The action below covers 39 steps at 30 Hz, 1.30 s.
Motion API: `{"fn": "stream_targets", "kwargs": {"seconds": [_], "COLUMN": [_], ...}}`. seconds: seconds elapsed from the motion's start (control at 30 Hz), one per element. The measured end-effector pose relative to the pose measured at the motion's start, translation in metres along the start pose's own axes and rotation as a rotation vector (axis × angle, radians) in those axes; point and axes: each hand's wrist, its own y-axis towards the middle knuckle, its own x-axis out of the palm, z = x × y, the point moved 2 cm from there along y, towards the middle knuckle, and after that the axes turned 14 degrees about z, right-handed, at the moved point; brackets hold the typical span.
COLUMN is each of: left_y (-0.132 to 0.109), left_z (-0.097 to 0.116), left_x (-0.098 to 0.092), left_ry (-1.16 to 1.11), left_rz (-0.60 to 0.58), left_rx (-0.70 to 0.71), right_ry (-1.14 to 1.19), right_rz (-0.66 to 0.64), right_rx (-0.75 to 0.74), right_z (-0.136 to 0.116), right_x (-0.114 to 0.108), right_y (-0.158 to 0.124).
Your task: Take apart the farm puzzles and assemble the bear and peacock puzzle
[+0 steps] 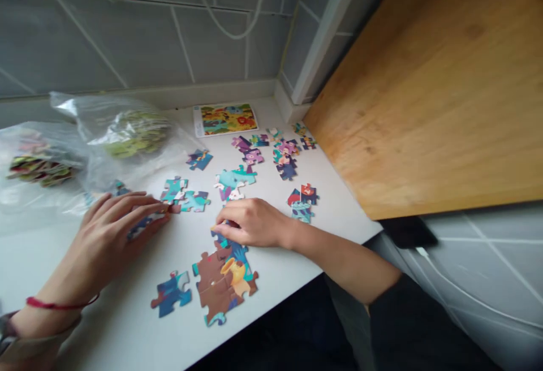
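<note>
Since these jigsaw pieces look like thin, light, stiff printed card, they should lift best by an edge or a protruding knob, and a joined group may part if raised from one end. Farthest left, a clear plastic bag holds a heap of multicoloured pieces, and beside it a second clear plastic bag holds a heap of green pieces. Below them, the left hand, with a red cord bracelet at its wrist, lies nearly flat, fingers extended and loosely spread over a long dark blue piece; it appears to rest there rather than pinch. Just beyond its fingertips lies a joined teal and white group. Near the edge of the white counter sit a loose blue piece and a larger brown and blue assembled section showing a yellow jug. The right hand is curled, fingertips down on blue pieces at that section's far end; whether it grips one, I cannot tell. Ahead lie scattered purple pieces and a small printed picture card against the wall, its white side strip too small to read. No brand is legible. Farther right stands a honey-coloured bamboo board.
</note>
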Motion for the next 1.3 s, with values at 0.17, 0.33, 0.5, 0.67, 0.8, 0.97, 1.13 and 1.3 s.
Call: {"fn": "stream_targets", "kwargs": {"seconds": [0.17, 0.33, 0.5, 0.67, 0.8, 0.97, 1.13, 1.3], "left_y": [0.003, 0.001, -0.003, 0.001, 0.003, 0.005, 0.007, 0.013], "left_z": [0.004, 0.006, 0.008, 0.017, 0.023, 0.029, 0.029, 0.035], "left_x": [0.009, 0.013, 0.013, 0.012, 0.011, 0.011, 0.011, 0.011], "left_ry": [-0.06, -0.042, 0.004, 0.051, 0.096, 0.181, 0.234, 0.233], "left_rz": [-0.006, 0.053, 0.033, -0.013, -0.003, -0.024, -0.054, -0.065], "left_rx": [-0.086, -0.088, -0.022, 0.029, 0.048, 0.047, 0.003, -0.046], "right_ry": [-0.037, -0.05, -0.052, -0.031, 0.001, 0.084, 0.191, 0.257], "right_rz": [0.006, 0.001, 0.005, 0.035, 0.032, 0.059, 0.085, 0.117], "right_rx": [-0.043, -0.13, -0.172, -0.205, -0.229, -0.182, -0.094, -0.055], "right_z": [0.001, 0.001, 0.004, 0.005, 0.005, 0.009, 0.01, 0.008], "right_x": [0.004, 0.008, 0.014, 0.024, 0.029, 0.03, 0.025, 0.019], "right_y": [-0.001, -0.001, 0.0, 0.001, 0.002, 0.005, 0.004, -0.001]}}
